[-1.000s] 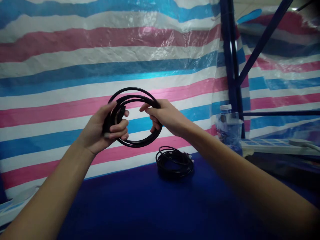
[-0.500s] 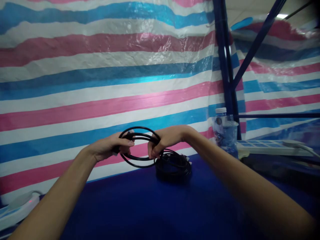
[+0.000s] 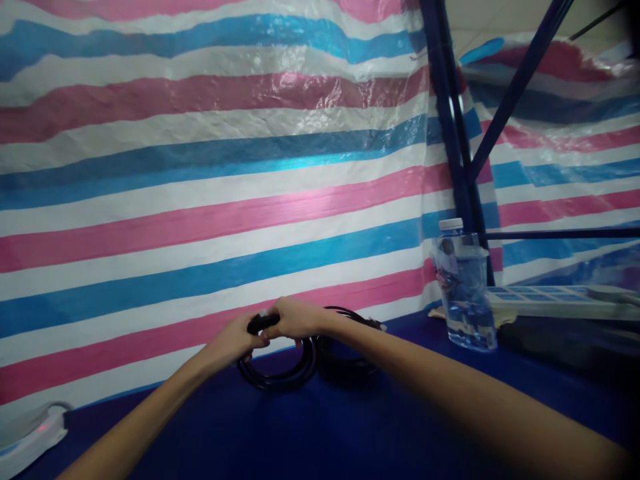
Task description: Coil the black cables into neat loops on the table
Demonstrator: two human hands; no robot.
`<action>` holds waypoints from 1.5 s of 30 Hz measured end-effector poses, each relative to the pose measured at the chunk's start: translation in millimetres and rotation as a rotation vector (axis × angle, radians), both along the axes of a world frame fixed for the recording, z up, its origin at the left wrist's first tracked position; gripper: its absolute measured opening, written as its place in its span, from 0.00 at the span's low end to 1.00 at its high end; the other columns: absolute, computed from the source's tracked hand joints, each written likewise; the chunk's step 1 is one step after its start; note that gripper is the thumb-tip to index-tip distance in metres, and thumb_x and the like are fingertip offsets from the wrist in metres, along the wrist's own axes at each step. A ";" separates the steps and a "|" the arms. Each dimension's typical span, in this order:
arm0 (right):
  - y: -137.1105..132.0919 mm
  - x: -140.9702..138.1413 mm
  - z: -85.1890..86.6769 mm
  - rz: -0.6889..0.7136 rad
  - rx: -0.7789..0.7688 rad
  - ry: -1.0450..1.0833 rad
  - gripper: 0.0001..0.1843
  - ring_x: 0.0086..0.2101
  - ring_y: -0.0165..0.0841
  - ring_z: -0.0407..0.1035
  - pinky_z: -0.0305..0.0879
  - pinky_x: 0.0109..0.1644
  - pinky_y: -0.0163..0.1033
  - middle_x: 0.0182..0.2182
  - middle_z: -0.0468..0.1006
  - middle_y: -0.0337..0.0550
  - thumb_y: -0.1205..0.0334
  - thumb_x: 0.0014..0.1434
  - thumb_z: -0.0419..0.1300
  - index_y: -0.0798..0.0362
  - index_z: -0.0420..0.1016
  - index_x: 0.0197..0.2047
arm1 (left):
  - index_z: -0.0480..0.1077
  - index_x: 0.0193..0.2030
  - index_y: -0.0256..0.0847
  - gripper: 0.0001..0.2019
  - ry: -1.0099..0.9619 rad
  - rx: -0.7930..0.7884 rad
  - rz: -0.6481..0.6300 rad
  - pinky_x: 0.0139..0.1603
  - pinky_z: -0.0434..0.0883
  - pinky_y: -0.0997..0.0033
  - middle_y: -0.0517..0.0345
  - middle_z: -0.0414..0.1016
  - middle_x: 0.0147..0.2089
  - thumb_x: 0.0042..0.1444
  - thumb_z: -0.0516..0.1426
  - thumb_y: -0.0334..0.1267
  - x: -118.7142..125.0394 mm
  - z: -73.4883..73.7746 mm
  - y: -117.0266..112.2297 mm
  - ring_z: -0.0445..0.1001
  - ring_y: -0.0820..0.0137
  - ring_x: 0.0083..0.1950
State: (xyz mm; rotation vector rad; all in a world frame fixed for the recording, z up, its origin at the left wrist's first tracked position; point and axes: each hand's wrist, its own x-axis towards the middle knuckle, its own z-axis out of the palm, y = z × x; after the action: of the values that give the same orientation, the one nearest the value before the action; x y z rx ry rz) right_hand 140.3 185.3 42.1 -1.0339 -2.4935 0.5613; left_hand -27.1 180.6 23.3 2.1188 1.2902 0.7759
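Observation:
A coiled black cable hangs in a loop below both hands, low over the blue table. My left hand is closed on the upper left of the coil. Close beside it, my right hand is closed on the top of the same coil, where the strands bunch together. Just to the right, partly behind my right forearm, lies a second coil of black cable on the table, with small light connector ends at its far right.
On the right stand a clear water bottle and a white power strip, with a dark object in front. Another white strip with a red light is at the lower left. Striped sheeting and blue metal posts rise behind the table.
Both hands have come down with the coil and moved closer together. The right hand shifted left toward the left hand. The coil now hangs beneath them, near the table.

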 end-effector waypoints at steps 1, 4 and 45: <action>0.3 -3.2 -2.5 -0.016 0.010 0.009 0.12 0.17 0.26 0.62 0.57 0.20 0.31 0.17 0.66 0.38 0.57 0.50 0.57 0.59 0.71 0.30 | 0.67 0.33 0.38 0.08 -0.018 -0.015 0.007 0.18 0.54 0.76 0.66 0.62 0.16 0.43 0.58 0.34 -4.7 -4.2 2.8 0.61 0.75 0.16; 0.6 -7.6 -10.0 -0.060 0.048 0.050 0.12 0.17 0.24 0.59 0.52 0.21 0.30 0.16 0.65 0.38 0.57 0.50 0.57 0.60 0.71 0.27 | 0.66 0.31 0.38 0.07 -0.160 -0.050 -0.021 0.21 0.57 0.75 0.64 0.64 0.16 0.45 0.59 0.36 -12.7 -19.7 7.7 0.63 0.74 0.17; -3.7 93.0 44.7 -0.501 -0.076 0.107 0.09 0.16 0.19 0.48 0.49 0.18 0.30 0.20 0.57 0.33 0.63 0.54 0.52 0.58 0.63 0.38 | 0.66 0.42 0.29 0.10 0.163 -0.092 0.054 0.22 0.62 0.76 0.62 0.60 0.20 0.57 0.49 0.33 110.9 70.1 1.7 0.61 0.78 0.20</action>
State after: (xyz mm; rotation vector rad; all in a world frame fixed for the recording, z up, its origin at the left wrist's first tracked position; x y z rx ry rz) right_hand 233.3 181.6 86.7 -1.5446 -2.0226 0.5358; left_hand 83.8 182.3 93.4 2.1165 1.4448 0.5636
